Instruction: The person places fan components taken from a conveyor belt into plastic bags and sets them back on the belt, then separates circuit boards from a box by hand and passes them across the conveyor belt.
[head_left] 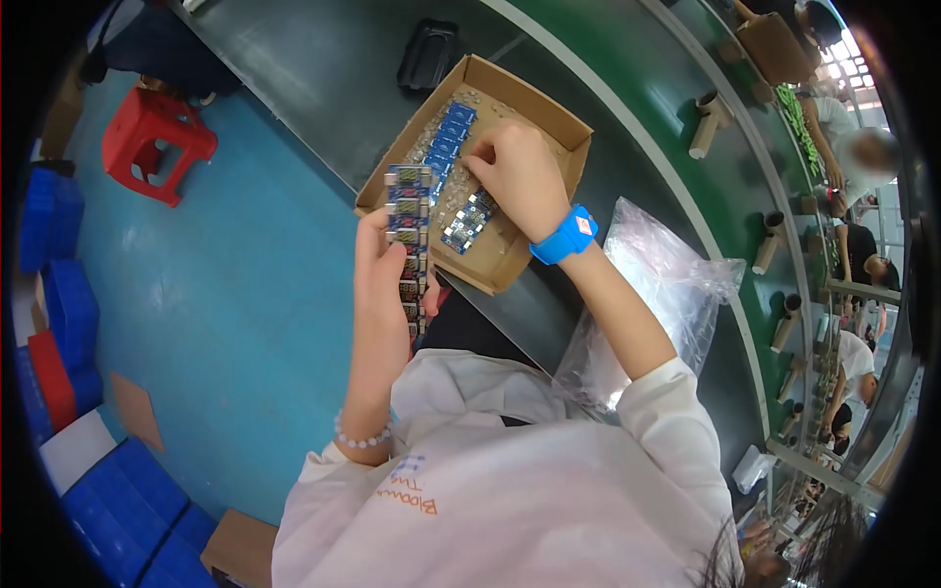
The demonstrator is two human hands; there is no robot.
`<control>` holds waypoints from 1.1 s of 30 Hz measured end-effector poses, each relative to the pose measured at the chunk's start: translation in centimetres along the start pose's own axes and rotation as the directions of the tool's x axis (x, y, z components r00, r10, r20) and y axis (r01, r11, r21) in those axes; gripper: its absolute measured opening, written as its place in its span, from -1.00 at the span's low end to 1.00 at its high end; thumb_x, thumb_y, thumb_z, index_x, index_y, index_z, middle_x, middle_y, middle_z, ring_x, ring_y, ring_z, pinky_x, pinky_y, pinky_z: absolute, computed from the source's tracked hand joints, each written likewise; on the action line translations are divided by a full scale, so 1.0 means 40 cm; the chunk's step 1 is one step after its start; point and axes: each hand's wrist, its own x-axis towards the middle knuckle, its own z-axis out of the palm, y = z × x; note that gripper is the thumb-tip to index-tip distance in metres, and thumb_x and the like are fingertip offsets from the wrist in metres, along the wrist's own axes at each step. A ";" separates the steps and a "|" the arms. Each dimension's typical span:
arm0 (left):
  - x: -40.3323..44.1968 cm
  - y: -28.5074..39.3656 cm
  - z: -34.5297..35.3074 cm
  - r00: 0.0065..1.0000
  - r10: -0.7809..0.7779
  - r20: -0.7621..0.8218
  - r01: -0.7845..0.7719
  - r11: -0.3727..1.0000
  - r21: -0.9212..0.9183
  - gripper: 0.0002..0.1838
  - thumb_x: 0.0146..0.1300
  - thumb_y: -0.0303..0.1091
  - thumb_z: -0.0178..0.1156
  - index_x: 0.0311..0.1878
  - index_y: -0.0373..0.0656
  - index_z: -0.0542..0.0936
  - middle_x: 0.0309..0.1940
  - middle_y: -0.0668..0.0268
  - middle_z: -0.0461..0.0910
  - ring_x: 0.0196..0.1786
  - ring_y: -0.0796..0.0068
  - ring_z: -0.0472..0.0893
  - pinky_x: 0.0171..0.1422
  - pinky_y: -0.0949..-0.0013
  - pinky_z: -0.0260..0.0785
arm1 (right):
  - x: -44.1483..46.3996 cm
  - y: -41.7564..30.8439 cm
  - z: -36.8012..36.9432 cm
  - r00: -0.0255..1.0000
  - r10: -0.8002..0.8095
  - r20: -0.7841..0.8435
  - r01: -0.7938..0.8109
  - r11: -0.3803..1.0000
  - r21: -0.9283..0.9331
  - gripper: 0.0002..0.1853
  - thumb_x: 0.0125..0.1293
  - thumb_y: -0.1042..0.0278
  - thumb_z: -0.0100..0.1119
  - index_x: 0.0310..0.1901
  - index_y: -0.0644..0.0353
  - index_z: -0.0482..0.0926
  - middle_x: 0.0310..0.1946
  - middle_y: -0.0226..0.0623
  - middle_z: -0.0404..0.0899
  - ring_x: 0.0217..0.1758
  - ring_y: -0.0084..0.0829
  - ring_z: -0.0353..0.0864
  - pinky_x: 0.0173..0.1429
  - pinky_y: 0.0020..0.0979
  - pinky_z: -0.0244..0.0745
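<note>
My left hand (374, 269) is wrapped round an upright strip of blue circuit boards (409, 208) with silver connectors and dark display-like squares, held beside the near left edge of a shallow cardboard box (534, 95). Over that box is my right hand (518, 174), its fingers curled into a pinch; whatever sits between the fingertips is too small or hidden to make out. Inside the box lie a row of blue boards (453, 132), many small clear pieces (453, 196) and another board strip (468, 225), partly beneath my right hand.
A black tray (427, 54) rests on the dark table beyond the box. Clear plastic bags (652, 284) lie to the right, beside a green conveyor belt (637, 93). On the blue floor stand a red stool (157, 137) and blue bins (127, 505). Other people work across the line.
</note>
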 end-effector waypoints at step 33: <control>0.002 -0.006 -0.022 0.971 0.221 -0.088 -0.220 0.975 0.020 -0.61 0.13 -0.69 0.18 0.06 -0.42 0.44 -0.21 0.25 0.59 -0.18 0.58 0.56 -0.05 0.52 0.42 | -0.098 -0.115 -0.094 0.889 -0.013 0.457 -0.428 0.325 0.843 -0.94 0.17 0.58 0.21 -0.32 0.38 0.58 -0.28 -0.25 0.55 -0.30 -0.55 0.57 -0.29 -0.55 0.56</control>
